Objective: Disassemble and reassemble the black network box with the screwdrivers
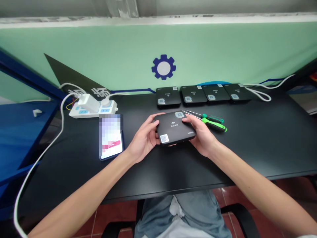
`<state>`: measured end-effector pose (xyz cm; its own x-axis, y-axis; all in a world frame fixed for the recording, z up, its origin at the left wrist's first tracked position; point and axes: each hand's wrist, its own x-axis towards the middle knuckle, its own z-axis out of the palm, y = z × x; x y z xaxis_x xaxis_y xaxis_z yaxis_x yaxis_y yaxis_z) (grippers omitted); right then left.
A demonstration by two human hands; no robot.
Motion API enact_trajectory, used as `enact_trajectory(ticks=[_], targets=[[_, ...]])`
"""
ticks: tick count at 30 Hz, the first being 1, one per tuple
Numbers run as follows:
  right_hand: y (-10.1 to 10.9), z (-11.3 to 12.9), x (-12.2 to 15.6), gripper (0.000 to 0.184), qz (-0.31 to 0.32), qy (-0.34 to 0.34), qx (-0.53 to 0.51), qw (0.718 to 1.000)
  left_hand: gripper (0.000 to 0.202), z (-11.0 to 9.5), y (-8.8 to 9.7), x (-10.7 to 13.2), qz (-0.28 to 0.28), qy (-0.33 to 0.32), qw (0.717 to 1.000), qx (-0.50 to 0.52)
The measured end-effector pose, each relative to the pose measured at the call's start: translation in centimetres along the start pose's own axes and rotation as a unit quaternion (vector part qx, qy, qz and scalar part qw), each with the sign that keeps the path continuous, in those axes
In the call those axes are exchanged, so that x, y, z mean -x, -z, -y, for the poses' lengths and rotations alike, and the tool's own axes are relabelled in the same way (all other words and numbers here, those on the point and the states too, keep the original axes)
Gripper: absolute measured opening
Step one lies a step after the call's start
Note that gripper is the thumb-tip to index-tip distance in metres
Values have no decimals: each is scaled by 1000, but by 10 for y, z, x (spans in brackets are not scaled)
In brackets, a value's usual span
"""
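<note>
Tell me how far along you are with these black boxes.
Looks done: four black set-top boxes sit in a row at the back of the table. In hand: a fifth box, gripped by the left hand and right hand. Still left: two green-handled screwdrivers lie beside it, unheld; no other boxes show.

A flat, matte-black set-top box [174, 129] with rounded corners was gripped between both hands, the left hand [143, 138] on its 9 o'clock edge and the right hand [201, 135] on its 3 o'clock edge, its face turned up and slightly tilted. A white QR sticker [164, 138] sat near its 7 o'clock corner, a round pale-blue label [179, 115] at 12 o'clock, and a small white logo [172, 125] mid-face.
</note>
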<state>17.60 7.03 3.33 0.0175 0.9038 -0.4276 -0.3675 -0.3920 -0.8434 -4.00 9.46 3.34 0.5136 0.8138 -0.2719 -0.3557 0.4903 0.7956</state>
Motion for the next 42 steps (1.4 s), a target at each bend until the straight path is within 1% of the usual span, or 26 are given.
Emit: enact_trajectory(ticks=[3,8,11,14,16,18,20,22,25,28,30,33,38,42], targets=[[0,-1,0,31,-20,-10,0,1000,39,2,2,0,7,-13,1000,-18],[-1,1,2,29,-22,-13,19,999,49,4,3,0,7,-26,999,-47],[-1,2,2,28,-18,0,34,999,53,6,4,0,-17,-35,997,-71],[-3,0,2,31,-20,24,48,998,57,10,7,0,-43,-71,990,-111],[-4,-1,2,33,-21,39,52,998,55,12,9,0,-35,-97,984,-142],[-5,-3,2,33,-19,49,51,997,54,15,10,-1,-19,-120,977,-177],[-5,-4,2,33,-21,58,50,997,59,17,11,-1,-12,-142,967,-213],[-5,-5,1,32,-27,66,52,996,70,18,12,-1,-10,-157,955,-252],[-4,-6,0,31,-33,68,57,995,94,18,14,0,4,-179,934,-310],[-4,-6,0,32,-40,65,58,995,108,16,16,2,24,-217,910,-353],[-4,-6,1,33,-46,63,56,995,112,15,18,2,35,-234,897,-373],[-5,-4,3,33,-48,59,52,996,119,15,19,3,50,-238,885,-396],[-5,-4,4,34,-49,48,47,997,127,16,22,3,69,-222,883,-408],[-5,-4,3,35,-49,46,44,997,127,15,21,2,66,-239,868,-431]])
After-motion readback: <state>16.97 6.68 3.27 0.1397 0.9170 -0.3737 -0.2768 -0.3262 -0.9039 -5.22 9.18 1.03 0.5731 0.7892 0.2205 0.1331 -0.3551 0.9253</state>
